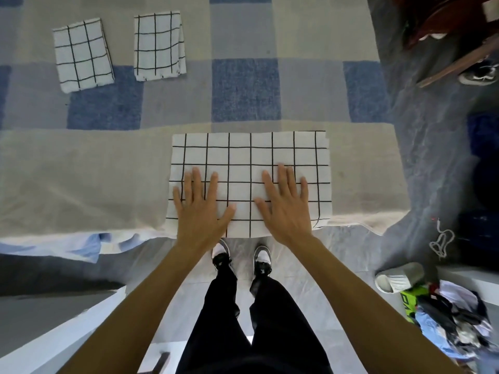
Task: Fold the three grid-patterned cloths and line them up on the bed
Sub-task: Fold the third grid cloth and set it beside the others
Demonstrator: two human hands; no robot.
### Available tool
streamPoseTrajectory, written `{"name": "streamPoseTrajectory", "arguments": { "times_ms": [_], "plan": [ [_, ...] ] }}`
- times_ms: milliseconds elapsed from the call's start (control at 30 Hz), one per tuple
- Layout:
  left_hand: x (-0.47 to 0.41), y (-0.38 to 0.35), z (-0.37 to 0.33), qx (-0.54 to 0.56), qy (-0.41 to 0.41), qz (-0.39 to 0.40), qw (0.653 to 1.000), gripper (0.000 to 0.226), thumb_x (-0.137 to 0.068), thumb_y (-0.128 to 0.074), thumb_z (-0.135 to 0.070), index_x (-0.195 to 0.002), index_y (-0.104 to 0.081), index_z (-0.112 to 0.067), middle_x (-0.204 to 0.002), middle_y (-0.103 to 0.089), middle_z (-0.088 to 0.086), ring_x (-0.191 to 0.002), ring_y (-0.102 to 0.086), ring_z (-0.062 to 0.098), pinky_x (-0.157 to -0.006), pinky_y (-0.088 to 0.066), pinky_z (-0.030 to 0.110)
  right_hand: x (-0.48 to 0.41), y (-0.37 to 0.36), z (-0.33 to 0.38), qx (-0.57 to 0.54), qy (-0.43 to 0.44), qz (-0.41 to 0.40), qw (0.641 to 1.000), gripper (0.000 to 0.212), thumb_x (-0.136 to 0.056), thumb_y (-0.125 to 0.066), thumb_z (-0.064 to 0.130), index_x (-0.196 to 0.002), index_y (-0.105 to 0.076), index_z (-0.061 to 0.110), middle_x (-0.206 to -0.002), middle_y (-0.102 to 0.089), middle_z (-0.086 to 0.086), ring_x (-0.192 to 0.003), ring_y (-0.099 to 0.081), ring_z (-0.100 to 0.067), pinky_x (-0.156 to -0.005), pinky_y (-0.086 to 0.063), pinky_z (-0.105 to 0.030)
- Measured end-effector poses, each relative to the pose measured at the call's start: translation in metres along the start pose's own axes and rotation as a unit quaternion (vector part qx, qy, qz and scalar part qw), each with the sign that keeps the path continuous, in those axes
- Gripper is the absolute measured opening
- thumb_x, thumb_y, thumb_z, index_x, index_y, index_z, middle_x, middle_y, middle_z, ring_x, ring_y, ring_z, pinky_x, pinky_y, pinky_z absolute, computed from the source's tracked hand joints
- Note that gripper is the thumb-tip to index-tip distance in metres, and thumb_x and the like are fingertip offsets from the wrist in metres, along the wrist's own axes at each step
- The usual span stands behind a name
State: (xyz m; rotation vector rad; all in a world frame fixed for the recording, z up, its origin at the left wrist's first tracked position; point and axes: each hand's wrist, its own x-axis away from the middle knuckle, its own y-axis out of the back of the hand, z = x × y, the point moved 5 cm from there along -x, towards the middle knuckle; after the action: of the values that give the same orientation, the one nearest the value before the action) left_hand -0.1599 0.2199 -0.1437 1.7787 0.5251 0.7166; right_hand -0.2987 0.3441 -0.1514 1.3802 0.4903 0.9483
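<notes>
Fingers (195, 182) spread, your left hand (202, 209) and right hand (286, 209) pressed flat on the third grid cloth (251, 152) (probably flattening it for another fold).

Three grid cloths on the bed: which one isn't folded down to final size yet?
The wide cloth at the bed's near edge, under both flat hands, left hand and right hand. The other two cloths lie far left as small folded rectangles.

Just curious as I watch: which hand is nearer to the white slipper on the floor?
Right. The right hand lies flat on the cloth, on its right half, toward the slipper; the left hand lies on its left half.
</notes>
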Motion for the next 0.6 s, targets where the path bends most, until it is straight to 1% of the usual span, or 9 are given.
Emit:
{"name": "streamPoseTrajectory", "arguments": {
  "times_ms": [100, 133, 233, 300, 367, 400, 467, 533, 600],
  "plan": [
    [0.022, -0.004, -0.016, -0.015, -0.149, -0.003, 0.989, 0.085, -0.083, -0.033, -0.071, -0.149, -0.005, -0.025, -0.158, 0.001, 0.011, -0.145, 0.004, 0.027, -0.114, 0.000, 0.054, 0.010, 0.003, 0.002, -0.025, 0.017, -0.018, 0.999, 0.063, -0.098, -0.016, 0.055, -0.152, -0.009, 0.023, -0.160, 0.001, -0.010, -0.147, 0.006, -0.024, -0.117, 0.006, -0.048],
    [0.029, -0.009, -0.019, -0.037, -0.180, 0.003, 0.983, 0.090, -0.081, -0.040, -0.071, -0.149, -0.005, -0.025, -0.157, -0.002, 0.012, -0.145, 0.001, 0.028, -0.114, -0.003, 0.056, 0.015, 0.003, 0.003, -0.032, 0.030, -0.023, 0.999, 0.063, -0.098, -0.017, 0.055, -0.152, -0.009, 0.023, -0.160, -0.001, -0.010, -0.147, 0.005, -0.024, -0.117, 0.005, -0.048],
    [0.035, -0.019, -0.016, -0.091, -0.182, 0.000, 0.979, 0.098, -0.076, -0.066, -0.054, -0.149, -0.009, -0.023, -0.156, -0.010, 0.015, -0.144, -0.007, 0.032, -0.113, -0.013, 0.056, 0.032, 0.002, 0.007, -0.046, 0.062, -0.021, 0.997, 0.065, -0.097, -0.020, 0.058, -0.152, -0.010, 0.023, -0.160, -0.005, -0.011, -0.148, 0.001, -0.024, -0.117, -0.001, -0.051],
    [0.031, -0.019, -0.015, -0.088, -0.166, -0.005, 0.982, 0.096, -0.077, -0.070, -0.046, -0.149, -0.012, -0.022, -0.155, -0.012, 0.016, -0.144, -0.008, 0.033, -0.113, -0.014, 0.055, 0.042, 0.002, 0.014, -0.054, 0.088, -0.003, 0.995, 0.071, -0.094, -0.019, 0.063, -0.151, -0.014, 0.020, -0.159, -0.009, -0.012, -0.148, -0.002, -0.026, -0.117, -0.001, -0.052],
    [0.026, -0.018, -0.018, -0.088, -0.174, 0.009, 0.981, 0.096, -0.079, -0.070, -0.045, -0.150, -0.009, -0.022, -0.156, -0.009, 0.016, -0.144, -0.004, 0.031, -0.114, -0.009, 0.053, 0.048, 0.001, 0.022, -0.050, 0.113, 0.018, 0.992, 0.077, -0.091, -0.018, 0.067, -0.151, -0.016, 0.018, -0.159, -0.010, -0.013, -0.147, -0.003, -0.026, -0.117, 0.001, -0.051],
    [0.025, -0.018, -0.018, -0.090, -0.179, 0.019, 0.979, 0.098, -0.078, -0.070, -0.044, -0.150, -0.008, -0.022, -0.156, -0.008, 0.015, -0.144, -0.002, 0.030, -0.114, -0.006, 0.052, 0.050, 0.000, 0.024, -0.045, 0.120, 0.022, 0.992, 0.076, -0.092, -0.022, 0.065, -0.150, -0.017, 0.016, -0.158, -0.012, -0.013, -0.147, -0.006, -0.027, -0.117, 0.001, -0.051],
    [0.023, -0.010, -0.020, -0.089, -0.181, 0.023, 0.979, 0.098, -0.077, -0.071, -0.041, -0.149, -0.007, -0.024, -0.156, -0.010, 0.015, -0.145, -0.003, 0.028, -0.114, -0.001, 0.052, 0.047, 0.001, 0.025, -0.030, 0.119, 0.015, 0.992, 0.072, -0.092, -0.044, 0.049, -0.148, -0.021, 0.011, -0.156, -0.020, -0.015, -0.146, -0.014, -0.030, -0.116, -0.001, -0.052],
    [0.021, 0.001, -0.022, -0.087, -0.187, 0.016, 0.978, 0.096, -0.076, -0.070, -0.034, -0.149, -0.010, -0.023, -0.155, -0.014, 0.016, -0.144, -0.008, 0.029, -0.113, 0.001, 0.052, 0.038, 0.006, 0.023, -0.022, 0.106, 0.013, 0.994, 0.084, -0.080, -0.065, 0.031, -0.147, -0.020, 0.008, -0.154, -0.027, -0.016, -0.144, -0.019, -0.032, -0.116, -0.004, -0.054],
    [0.015, 0.013, -0.024, -0.090, -0.198, 0.001, 0.976, 0.091, -0.077, -0.070, -0.031, -0.148, -0.012, -0.021, -0.154, -0.017, 0.017, -0.143, -0.014, 0.030, -0.112, 0.000, 0.053, 0.028, 0.016, 0.023, -0.017, 0.114, 0.018, 0.993, 0.088, -0.077, -0.068, 0.021, -0.149, -0.019, 0.008, -0.154, -0.028, -0.015, -0.144, -0.019, -0.032, -0.118, -0.006, -0.054]
  ]
}}
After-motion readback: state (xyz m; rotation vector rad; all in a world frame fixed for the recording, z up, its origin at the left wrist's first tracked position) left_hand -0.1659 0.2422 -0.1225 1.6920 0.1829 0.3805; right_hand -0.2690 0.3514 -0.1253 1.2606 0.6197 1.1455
